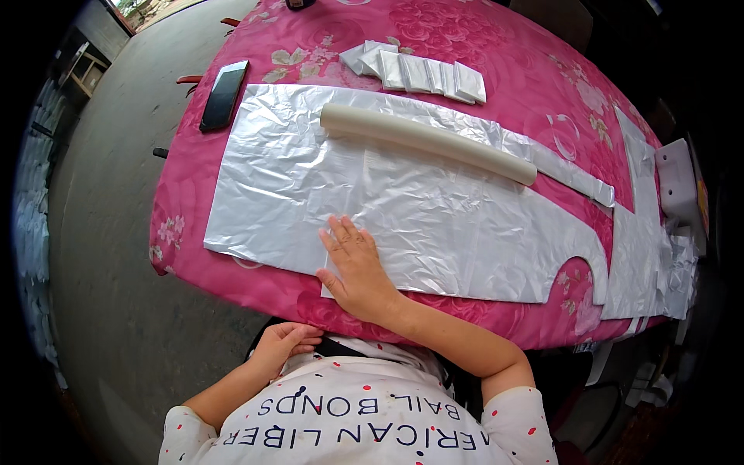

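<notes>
A thin, silvery-white plastic sheet lies spread on the table, creased, with a curved cut-out and a narrow strip at its right end; it looks like a folded disposable apron. My right hand presses flat on its near edge, fingers stretched out. Across the far part of the sheet rests a pale cardboard-like tube, touched by neither hand. Below the table's near edge, at my lap, my left hand is loosely closed, and no thing shows in it.
Pink flowered cloth covers the table. Small folded plastic packets lie in a row at the far side. A phone is at the left edge. More plastic sheets and a white plastic container are at the right.
</notes>
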Demonstrator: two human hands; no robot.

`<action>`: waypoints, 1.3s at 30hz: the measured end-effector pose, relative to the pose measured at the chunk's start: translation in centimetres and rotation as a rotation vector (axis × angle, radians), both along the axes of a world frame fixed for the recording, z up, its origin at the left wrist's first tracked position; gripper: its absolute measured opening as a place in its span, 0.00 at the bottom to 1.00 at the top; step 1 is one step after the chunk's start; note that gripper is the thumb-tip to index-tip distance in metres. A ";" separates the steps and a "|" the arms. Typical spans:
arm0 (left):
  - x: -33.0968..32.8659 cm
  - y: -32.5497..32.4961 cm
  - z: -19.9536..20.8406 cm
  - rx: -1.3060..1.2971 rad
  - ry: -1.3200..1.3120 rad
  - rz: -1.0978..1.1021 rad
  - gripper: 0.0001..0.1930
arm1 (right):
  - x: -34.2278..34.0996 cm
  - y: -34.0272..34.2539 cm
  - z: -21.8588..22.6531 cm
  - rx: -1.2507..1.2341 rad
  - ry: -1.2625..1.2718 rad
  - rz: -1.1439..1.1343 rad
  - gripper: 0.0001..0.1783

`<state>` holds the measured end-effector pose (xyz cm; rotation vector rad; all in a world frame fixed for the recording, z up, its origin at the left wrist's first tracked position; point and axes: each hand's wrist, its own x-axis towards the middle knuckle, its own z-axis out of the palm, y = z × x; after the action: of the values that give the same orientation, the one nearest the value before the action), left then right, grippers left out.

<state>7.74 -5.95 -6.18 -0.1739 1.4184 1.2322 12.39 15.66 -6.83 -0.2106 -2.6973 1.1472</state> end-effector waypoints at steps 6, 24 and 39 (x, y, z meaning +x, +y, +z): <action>0.2 -0.7 -0.5 0.028 0.217 -0.052 0.11 | 1.0 -6.5 0.7 -0.063 -0.022 0.339 0.29; -3.2 9.1 6.3 0.275 1.232 -0.713 0.19 | -5.6 30.7 2.8 -0.482 0.302 -0.671 0.12; -4.1 9.7 4.4 0.349 1.322 -0.719 0.24 | 2.1 25.2 4.0 0.192 -0.102 -0.263 0.23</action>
<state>3.64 3.71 -1.78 1.5116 1.9900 0.8986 14.44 40.82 -2.87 -0.5864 -2.7398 0.8178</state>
